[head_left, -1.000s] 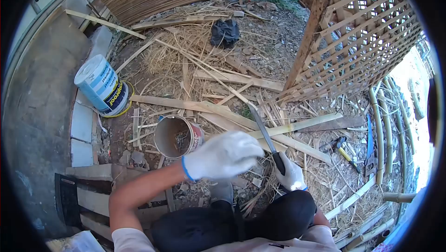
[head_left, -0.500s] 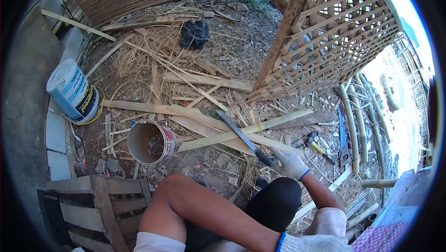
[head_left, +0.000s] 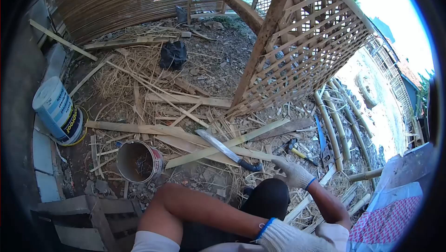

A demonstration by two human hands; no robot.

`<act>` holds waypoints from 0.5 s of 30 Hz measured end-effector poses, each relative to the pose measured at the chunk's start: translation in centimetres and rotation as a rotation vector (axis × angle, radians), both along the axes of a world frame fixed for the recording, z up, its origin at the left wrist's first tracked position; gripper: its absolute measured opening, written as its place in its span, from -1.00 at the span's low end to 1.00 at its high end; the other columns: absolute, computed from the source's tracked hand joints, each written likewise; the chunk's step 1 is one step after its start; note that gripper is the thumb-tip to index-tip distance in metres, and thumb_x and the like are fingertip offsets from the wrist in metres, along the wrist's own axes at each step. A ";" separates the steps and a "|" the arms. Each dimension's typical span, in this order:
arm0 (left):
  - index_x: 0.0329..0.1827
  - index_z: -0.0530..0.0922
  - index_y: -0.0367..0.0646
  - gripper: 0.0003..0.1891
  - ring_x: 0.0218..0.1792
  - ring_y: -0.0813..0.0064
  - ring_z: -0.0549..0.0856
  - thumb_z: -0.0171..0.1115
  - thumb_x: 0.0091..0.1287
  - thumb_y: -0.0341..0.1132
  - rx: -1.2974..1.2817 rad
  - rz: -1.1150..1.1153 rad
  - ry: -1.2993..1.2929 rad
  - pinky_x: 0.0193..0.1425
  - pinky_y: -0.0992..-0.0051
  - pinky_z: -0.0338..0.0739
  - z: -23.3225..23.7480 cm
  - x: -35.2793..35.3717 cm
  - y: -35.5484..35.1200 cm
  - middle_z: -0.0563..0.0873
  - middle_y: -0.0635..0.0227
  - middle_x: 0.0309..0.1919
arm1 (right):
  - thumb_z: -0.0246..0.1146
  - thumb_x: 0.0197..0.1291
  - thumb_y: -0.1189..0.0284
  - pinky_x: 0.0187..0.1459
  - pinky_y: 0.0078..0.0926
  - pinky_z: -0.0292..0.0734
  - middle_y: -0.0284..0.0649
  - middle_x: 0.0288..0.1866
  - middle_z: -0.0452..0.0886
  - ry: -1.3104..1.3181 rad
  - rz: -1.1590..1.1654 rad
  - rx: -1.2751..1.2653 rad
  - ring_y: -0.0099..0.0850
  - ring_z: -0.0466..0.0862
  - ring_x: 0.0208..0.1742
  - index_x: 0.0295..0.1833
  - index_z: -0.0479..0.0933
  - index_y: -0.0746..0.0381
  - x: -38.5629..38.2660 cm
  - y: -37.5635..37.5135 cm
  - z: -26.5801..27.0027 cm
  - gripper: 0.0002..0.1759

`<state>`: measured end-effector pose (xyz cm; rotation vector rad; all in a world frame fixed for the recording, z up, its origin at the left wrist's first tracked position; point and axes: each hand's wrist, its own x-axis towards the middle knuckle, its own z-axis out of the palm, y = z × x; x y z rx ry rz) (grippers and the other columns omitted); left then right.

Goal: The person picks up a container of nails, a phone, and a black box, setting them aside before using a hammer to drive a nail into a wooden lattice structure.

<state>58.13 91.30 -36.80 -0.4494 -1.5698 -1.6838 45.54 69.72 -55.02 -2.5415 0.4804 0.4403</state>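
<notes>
Both hands wear white knitted gloves with blue cuffs. My right hand [head_left: 295, 174] is held out with its fingers apart and nothing in them, just right of the knife's dark curved handle. The long-bladed knife [head_left: 219, 145] lies across flat bamboo strips [head_left: 190, 135], its blade pointing up-left. Crossing low over the body, my left arm ends in my left hand [head_left: 291, 239] by the right sleeve at the bottom edge; its fingers are hidden.
An open bucket [head_left: 159, 160] stands left of the strips, with a white-and-blue bucket [head_left: 59, 111] farther left. A woven bamboo lattice [head_left: 306, 52] leans at upper right. A yellow-handled hammer [head_left: 303, 154], a blue saw [head_left: 320, 135] and bamboo poles [head_left: 329, 131] lie right.
My right hand has come off the knife handle, and the knife now lies on the strips. More of my left glove shows. The view has turned, shifting the scene left and partly downward.
</notes>
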 end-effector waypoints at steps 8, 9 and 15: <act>0.03 0.61 -0.16 -0.68 -0.13 0.27 0.72 0.11 0.52 -0.08 0.042 0.527 -0.654 0.02 0.26 0.58 -12.1 3.6 -1.9 0.73 0.21 -0.19 | 0.28 0.30 0.10 0.19 -0.09 0.54 0.05 0.08 0.70 0.201 0.328 -0.029 0.00 0.70 0.13 0.45 0.45 0.01 4.6 0.6 -7.1 -0.37; 0.03 0.61 -0.16 -0.68 -0.13 0.27 0.72 0.11 0.52 -0.08 0.037 0.516 -0.663 0.02 0.26 0.58 -12.0 4.0 -1.7 0.73 0.21 -0.19 | 0.23 0.32 0.17 0.21 -0.08 0.54 0.07 0.09 0.70 0.245 0.409 -0.103 0.03 0.69 0.17 0.44 0.46 0.02 6.1 1.1 -5.3 -0.41; 0.11 0.60 -0.16 -0.64 -0.02 0.18 0.75 0.15 0.50 -0.07 0.017 0.851 -0.954 0.11 0.24 0.59 -11.6 8.4 -0.4 0.75 0.14 -0.08 | 0.23 0.24 0.09 0.09 0.01 0.58 0.14 0.04 0.70 0.055 0.215 -0.141 0.07 0.71 0.07 0.29 0.54 0.21 12.9 -0.6 -3.3 -0.41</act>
